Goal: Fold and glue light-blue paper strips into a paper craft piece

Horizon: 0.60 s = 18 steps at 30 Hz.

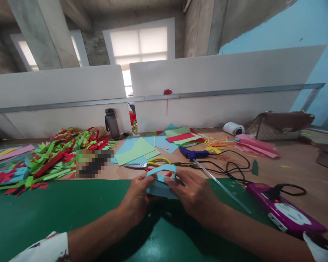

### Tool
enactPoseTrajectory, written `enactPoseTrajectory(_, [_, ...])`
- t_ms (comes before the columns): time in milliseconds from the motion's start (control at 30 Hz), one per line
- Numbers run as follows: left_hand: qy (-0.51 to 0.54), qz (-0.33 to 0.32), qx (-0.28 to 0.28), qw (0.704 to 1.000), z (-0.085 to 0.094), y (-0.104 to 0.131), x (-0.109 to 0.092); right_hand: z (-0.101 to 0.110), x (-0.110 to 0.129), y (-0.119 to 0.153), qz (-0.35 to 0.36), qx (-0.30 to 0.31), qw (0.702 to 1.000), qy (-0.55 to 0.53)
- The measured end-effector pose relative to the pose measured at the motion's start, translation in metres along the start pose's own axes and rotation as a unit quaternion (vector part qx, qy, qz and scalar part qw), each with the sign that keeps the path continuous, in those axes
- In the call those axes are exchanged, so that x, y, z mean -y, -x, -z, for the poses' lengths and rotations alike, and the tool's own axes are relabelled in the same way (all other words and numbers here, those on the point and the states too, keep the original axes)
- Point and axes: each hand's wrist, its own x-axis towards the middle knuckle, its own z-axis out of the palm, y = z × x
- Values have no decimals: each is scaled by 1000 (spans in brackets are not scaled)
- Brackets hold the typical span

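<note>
Between both hands I hold a light blue folded paper piece (160, 190) with a looped strip standing at its top, above the green mat. My left hand (136, 198) grips its left side, thumb on top. My right hand (196, 194) pinches its right side; the fingertips beneath are hidden. Just behind lies a pair of scissors (160, 161) with yellow handles. Right of them rests a blue glue gun (190, 154), and a long clear glue stick (222, 186) slants from it towards the front right.
Coloured paper strips (57, 156) are heaped at left, near a grey bottle (112, 124). Paper sheets (136, 151) lie behind the scissors. At right are a purple power strip (285, 209), black cables (229, 167), pink paper (255, 145) and a brown bag (281, 125). A white partition (221, 74) stands behind.
</note>
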Motion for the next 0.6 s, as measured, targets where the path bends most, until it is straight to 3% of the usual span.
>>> enactPoseTrajectory(200, [0, 10, 1, 1000, 0, 4, -11, 16, -3, -3, -25, -54, 992, -114])
enactPoseTrajectory(333, [28, -5, -52, 998, 3, 3, -18, 22, -3, -2, -150, -84, 968, -182])
enactPoseTrajectory(467, [60, -27, -103, 993, 0, 1, -24, 21, 1, -6, -327, -3, 897, -298])
enactPoseTrajectory(533, [73, -27, -110, 991, -2, 2, -25, 20, 5, -8, -360, 44, 856, -368])
enactPoseTrajectory(600, [79, -28, -98, 992, -3, 3, -24, 19, 8, -9, -351, 73, 840, -408])
